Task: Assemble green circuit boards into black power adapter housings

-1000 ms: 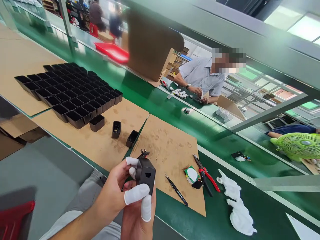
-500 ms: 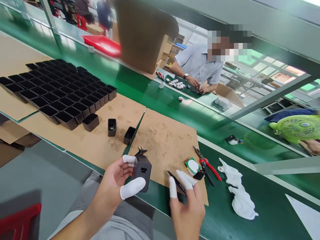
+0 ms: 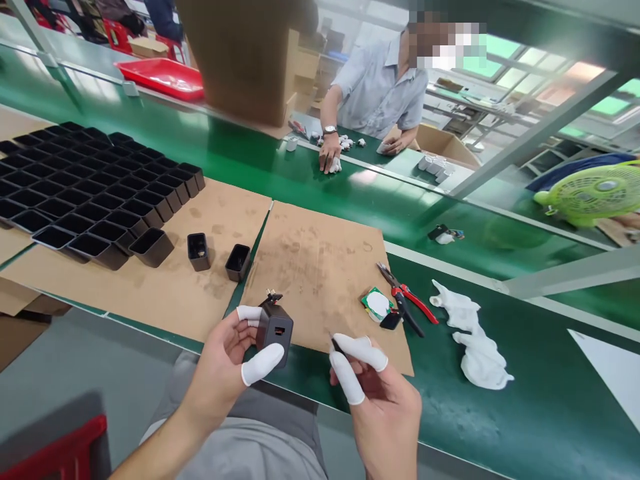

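My left hand [image 3: 220, 367], with white finger cots on, is closed around a black plastic housing [image 3: 273, 331]. A small slot shows in the housing's near face, and a black piece with metal pins [image 3: 271, 297] sticks out at its far end. To the right, my right hand [image 3: 383, 400] pinches slim black tweezers [image 3: 337, 345] between cotted thumb and fingers; most of the tool is hidden by the hand. Beyond that hand lies a green circuit board [image 3: 377, 305] with a white pad, beside red-handled pliers [image 3: 409, 301].
Rows of black open housings [image 3: 100, 193] stand at the left on cardboard [image 3: 320, 247]. Two more housings [image 3: 199, 251] stand apart. White cloth-like pieces [image 3: 483, 360] lie at the right. Across the bench, a co-worker's hand [image 3: 330, 152] touches a small white part. A green fan [image 3: 595, 190] stands far right.
My right hand has picked up the tweezers from the cardboard and closed on them. The left hand still holds the housing. The co-worker's arm has reached forward over the bench.
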Demonstrator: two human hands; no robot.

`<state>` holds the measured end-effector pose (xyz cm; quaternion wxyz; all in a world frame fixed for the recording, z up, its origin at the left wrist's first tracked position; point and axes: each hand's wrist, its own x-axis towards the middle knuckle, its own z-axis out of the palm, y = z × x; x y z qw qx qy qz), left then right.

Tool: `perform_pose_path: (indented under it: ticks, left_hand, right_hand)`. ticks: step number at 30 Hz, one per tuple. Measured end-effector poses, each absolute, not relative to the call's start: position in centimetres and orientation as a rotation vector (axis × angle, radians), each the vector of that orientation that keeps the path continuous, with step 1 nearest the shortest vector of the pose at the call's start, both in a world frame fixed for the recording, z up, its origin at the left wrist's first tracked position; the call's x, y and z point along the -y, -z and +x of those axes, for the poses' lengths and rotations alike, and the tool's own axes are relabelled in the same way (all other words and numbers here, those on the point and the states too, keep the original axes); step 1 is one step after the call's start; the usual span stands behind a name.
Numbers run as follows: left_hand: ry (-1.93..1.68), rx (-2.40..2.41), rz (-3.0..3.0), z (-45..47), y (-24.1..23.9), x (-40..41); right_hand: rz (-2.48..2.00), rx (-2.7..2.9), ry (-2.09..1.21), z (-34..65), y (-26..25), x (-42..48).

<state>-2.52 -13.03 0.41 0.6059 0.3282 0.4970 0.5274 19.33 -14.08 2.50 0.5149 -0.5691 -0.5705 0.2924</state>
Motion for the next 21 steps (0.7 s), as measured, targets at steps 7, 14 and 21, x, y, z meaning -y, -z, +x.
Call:
perform_pose_path:
  ticks: [7, 14, 21]
  left_hand:
    - [-1.311, -1.253, 0.845, -3.0, 0.5, 13.5]
    - [-1.371, -1.368, 0.984, -2.4, -0.3, 14.2]
    - [-1.381, -1.470, 1.123, -2.3, -0.5, 14.8]
  right_hand:
    - [-1.306, 1.817, -0.505, 18.3, -6.6, 14.1]
    - [-1.242, 1.938, -0.487, 17.1, -7.5, 13.7]
    - [-1.289, 2.025, -0.418, 16.9, -7.7, 14.1]
